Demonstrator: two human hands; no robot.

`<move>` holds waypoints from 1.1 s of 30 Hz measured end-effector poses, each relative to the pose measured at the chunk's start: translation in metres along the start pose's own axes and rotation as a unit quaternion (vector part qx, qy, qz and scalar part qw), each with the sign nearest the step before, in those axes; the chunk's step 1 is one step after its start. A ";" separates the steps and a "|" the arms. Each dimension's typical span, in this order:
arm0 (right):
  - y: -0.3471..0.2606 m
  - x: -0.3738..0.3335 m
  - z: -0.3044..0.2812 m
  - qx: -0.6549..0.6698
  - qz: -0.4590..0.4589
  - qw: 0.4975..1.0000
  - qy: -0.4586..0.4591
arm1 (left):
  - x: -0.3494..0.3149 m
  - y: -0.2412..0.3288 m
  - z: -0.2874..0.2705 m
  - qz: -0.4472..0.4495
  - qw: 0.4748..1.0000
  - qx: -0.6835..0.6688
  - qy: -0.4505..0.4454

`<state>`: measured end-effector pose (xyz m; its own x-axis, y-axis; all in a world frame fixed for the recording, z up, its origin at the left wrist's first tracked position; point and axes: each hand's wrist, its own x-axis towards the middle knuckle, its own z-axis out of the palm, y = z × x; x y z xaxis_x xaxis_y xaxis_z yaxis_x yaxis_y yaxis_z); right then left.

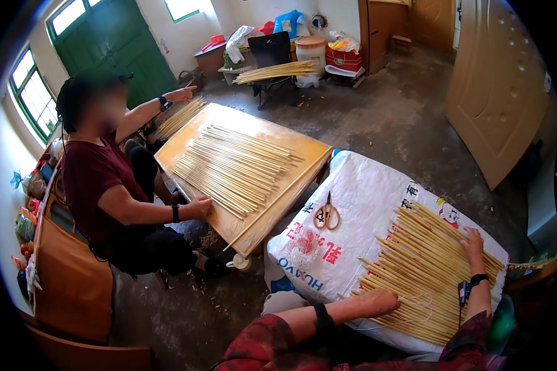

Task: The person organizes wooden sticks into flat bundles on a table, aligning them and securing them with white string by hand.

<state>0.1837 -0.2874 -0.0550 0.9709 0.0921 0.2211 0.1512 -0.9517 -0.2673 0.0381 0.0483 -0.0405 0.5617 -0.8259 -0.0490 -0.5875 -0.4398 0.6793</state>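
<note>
Many pale, peeled sticks [408, 266] lie side by side in a row on a white printed woven sack [353, 185] in front of me. My left hand [379, 303] is closed at the near left edge of the row. A thin white string [422, 303] runs from its fingertips and loops over the sticks. At the right end of the row, my right hand [473, 247] rests on the stick ends with its fingers apart. Scissors [327, 215] with orange-brown handles lie on the sack, beside a tangle of white and reddish string [302, 245].
To the left, a seated person [105, 179] sits at a wooden board [235, 238] bearing another row of sticks [229, 167], one arm stretched outward. More sticks lie on a black chair [271, 49] at the back. A door panel [495, 93] leans at the right.
</note>
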 end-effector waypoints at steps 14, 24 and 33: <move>-0.078 0.013 -0.034 0.085 -0.090 0.992 -0.022 | 0.002 0.007 -0.006 -0.057 0.998 -0.031 -0.007; -0.319 -0.038 -0.175 0.614 -0.295 0.684 -0.260 | -0.007 0.004 0.000 -0.117 0.988 -0.101 0.026; -0.440 -0.071 -0.227 0.802 -0.410 0.351 -0.255 | -0.014 0.008 -0.017 0.011 0.990 -0.096 0.106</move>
<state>0.0062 0.0586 0.2605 0.3236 0.5722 0.7536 -0.0676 0.8084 -0.5847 0.0357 0.0620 -0.0223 0.6707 -0.7337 0.1086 -0.4918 -0.3304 0.8056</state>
